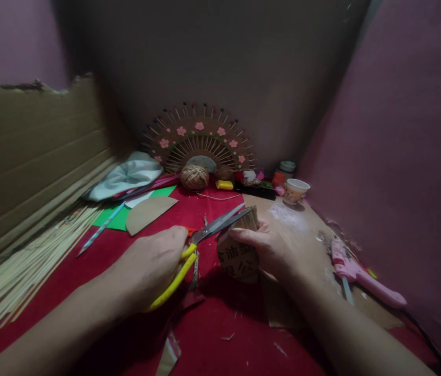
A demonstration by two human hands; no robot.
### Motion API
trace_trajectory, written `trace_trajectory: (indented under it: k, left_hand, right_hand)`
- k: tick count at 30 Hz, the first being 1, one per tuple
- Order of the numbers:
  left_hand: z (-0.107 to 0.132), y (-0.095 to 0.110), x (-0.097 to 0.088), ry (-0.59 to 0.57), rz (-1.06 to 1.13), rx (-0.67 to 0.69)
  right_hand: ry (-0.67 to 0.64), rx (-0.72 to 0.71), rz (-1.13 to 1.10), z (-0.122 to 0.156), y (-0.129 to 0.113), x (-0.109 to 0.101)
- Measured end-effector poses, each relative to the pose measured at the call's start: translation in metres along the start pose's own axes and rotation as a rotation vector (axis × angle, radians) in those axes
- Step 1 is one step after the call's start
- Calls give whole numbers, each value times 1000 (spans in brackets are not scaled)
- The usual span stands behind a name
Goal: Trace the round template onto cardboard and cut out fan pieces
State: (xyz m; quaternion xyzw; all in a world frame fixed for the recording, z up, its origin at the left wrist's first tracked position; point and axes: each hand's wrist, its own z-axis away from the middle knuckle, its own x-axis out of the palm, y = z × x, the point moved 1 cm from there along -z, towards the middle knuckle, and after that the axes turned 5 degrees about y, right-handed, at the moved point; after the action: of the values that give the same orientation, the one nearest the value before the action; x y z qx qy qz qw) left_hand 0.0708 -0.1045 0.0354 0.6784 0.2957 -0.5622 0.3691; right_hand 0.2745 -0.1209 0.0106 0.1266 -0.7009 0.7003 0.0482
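My left hand point(161, 261) is closed round the yellow handles of a pair of scissors point(212, 227). The blades stand slightly apart and point up to the right, reaching the upper edge of a piece of cardboard point(238, 258). That piece has a rounded lower edge and dark printed characters, and its top part looks bent or layered. My right hand point(271, 243) pinches it from the right, thumb lying over the front. Whether the blades bite into the cardboard I cannot tell. Below the scissors, cardboard scraps point(193, 297) lie on the red cloth point(220, 334).
A decorated stick fan point(200, 128) leans at the back behind a twine ball point(194, 177). Thin sticks point(44, 261), a pencil point(100, 230) and a cardboard half-disc point(150, 214) lie left. On the right are a paper cup point(296, 191) and a corded pink glue gun point(365, 277).
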Motion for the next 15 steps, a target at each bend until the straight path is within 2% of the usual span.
trace_trajectory:
  k: [12,15]
  left_hand:
    - [0,1,7,52,-40,40]
    - [0,3,8,27,-87,26]
  right_hand:
    - [32,-6,2,0,3,0]
    - [32,-11,-11,0,4,0]
